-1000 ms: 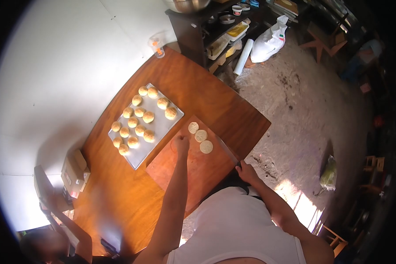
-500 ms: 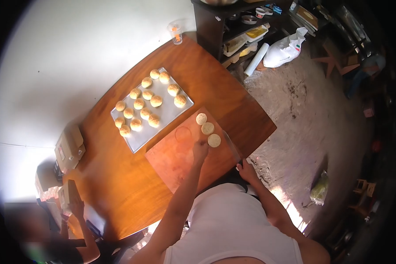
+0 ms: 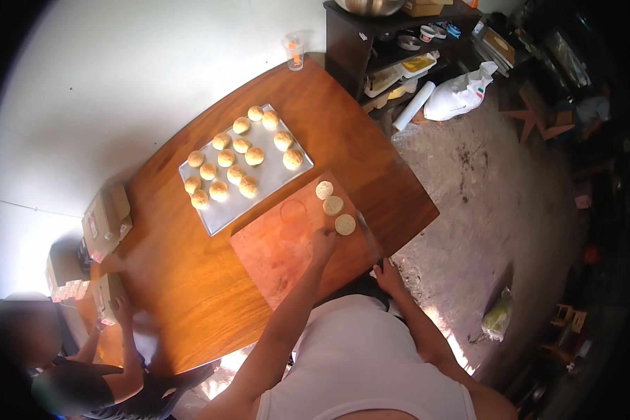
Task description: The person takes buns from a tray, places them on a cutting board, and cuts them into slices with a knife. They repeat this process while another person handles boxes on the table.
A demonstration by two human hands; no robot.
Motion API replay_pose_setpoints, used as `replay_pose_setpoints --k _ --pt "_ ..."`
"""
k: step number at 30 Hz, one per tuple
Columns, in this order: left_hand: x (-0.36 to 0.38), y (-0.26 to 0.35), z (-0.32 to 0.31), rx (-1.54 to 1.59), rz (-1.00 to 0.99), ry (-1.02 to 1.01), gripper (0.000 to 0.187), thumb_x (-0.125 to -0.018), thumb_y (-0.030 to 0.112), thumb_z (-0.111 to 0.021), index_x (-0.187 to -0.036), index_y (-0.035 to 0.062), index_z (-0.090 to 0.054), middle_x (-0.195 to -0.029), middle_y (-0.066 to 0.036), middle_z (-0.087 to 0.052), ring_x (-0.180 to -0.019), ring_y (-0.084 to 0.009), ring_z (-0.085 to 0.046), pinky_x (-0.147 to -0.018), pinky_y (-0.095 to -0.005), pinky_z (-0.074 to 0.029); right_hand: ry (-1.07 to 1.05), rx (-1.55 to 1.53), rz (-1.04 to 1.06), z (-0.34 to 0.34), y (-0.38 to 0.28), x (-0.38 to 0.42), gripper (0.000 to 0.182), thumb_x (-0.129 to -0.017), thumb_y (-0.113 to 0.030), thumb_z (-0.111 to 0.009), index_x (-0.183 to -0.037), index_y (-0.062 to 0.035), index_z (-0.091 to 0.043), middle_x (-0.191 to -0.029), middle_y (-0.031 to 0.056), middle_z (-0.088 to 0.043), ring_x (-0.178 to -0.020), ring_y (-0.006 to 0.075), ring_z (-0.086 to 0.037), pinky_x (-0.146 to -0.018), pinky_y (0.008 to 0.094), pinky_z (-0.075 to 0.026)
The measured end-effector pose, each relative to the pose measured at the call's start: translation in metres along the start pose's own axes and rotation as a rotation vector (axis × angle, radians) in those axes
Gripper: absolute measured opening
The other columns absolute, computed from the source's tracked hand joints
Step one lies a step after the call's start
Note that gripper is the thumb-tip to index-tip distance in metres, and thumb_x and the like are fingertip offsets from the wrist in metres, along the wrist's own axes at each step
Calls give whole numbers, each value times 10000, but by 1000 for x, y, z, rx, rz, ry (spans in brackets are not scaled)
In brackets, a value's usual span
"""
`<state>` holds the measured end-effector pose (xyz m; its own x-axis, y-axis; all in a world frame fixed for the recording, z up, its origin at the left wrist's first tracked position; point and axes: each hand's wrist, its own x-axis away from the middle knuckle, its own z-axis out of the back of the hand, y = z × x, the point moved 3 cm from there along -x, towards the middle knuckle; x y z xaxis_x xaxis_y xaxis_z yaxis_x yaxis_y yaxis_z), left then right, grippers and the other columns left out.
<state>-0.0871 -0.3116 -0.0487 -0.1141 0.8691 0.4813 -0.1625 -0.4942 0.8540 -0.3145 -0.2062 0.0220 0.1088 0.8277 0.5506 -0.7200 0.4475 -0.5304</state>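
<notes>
Three pale round pieces [image 3: 333,205] lie in a row near the right edge of a reddish board [image 3: 273,245]. Just below the nearest piece, my left hand [image 3: 324,243] rests over the board with its fingers drawn together; whether anything is between them is too small to tell. My right hand [image 3: 388,275] is closed round the handle of a knife [image 3: 368,234], whose blade lies along the board's right side. Beyond the board, a metal tray [image 3: 224,217] carries several golden round buns [image 3: 254,156].
The wooden table [image 3: 189,280] has a clear cup [image 3: 295,56] at its far edge. At the lower left another person [image 3: 84,378] handles a carton [image 3: 108,297] near more cartons [image 3: 105,220]. Dark shelves [image 3: 346,42] and a white bag [image 3: 460,94] stand beyond the table.
The camera view has shifted slightly. My left hand still lies near the closest round piece, and my right hand keeps hold of the knife. The other person's head and arms have moved a little.
</notes>
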Motion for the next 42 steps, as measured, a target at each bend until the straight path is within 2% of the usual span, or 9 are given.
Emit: replay_pose_setpoints --k 6,11,15,18,19,21,27,35,42 --pt "34 31 37 -134 8 58 219 -880 62 -649 -1045 -78 -680 -816 -126 -710 -724 -153 -690 -645 -260 -552 67 38 111 -3 3 -1 381 -968 -319 -561 -1161 4 -497 -939 355 -653 -942 522 -630 -816 586 -492" --pt "23 8 84 212 -78 171 262 -868 220 -732 -902 -38 -698 -761 -137 -707 -589 -159 -666 -552 -319 -540 24 60 67 -5 3 -2 362 -973 -316 -557 -1133 4 -500 -936 358 -648 -939 530 -626 -802 589 -488" --pt "-15 9 159 -142 -200 489 324 -828 291 -769 -742 -5 -671 -660 -114 -676 -587 -172 -641 -570 -347 -510 50 60 96 -5 5 0 355 -976 -316 -549 -1100 13 -499 -934 362 -646 -934 536 -623 -799 584 -491" --pt "-38 36 203 -308 -244 672 299 -789 290 -800 -883 25 -698 -777 -124 -690 -700 -253 -668 -681 -383 -532 33 74 75 -2 3 0 359 -974 -316 -546 -1095 18 -497 -937 365 -645 -934 539 -621 -796 584 -492" --pt "-45 43 213 -307 -245 673 299 -789 290 -800 -883 25 -698 -777 -124 -690 -700 -253 -668 -681 -383 -532 34 74 77 -2 2 0 359 -974 -316 -546 -1095 18 -497 -937 365 -645 -934 539 -621 -796 584 -492" --pt "-55 62 226 -556 -346 684 367 -791 258 -786 -1066 39 -678 -1048 -137 -661 -987 -323 -633 -862 -431 -521 29 58 65 -1 1 1 360 -971 -313 -545 -1099 20 -496 -939 365 -645 -935 542 -618 -797 590 -489" --pt "-85 87 234 -851 -277 547 566 -777 277 -803 -1289 152 -595 -1301 -118 -541 -1217 -331 -526 -978 -445 -491 74 29 124 -5 7 0 359 -966 -309 -551 -1099 20 -499 -940 364 -644 -933 540 -619 -805 597 -484" --pt "-109 89 230 -811 -109 491 568 -775 240 -811 -1226 149 -478 -1179 -148 -587 -1084 -360 -612 -890 -468 -513 22 31 0 -10 13 7 398 -967 -312 -555 -1161 31 -504 -990 361 -643 -979 520 -621 -843 579 -487" --pt "-115 89 234 -823 -217 511 509 -780 216 -794 -1163 99 -479 -1103 -157 -649 -1055 -353 -629 -885 -465 -509 20 53 -18 -5 5 10 423 -970 -305 -549 -1221 31 -493 -1012 362 -644 -998 514 -625 -865 569 -491"
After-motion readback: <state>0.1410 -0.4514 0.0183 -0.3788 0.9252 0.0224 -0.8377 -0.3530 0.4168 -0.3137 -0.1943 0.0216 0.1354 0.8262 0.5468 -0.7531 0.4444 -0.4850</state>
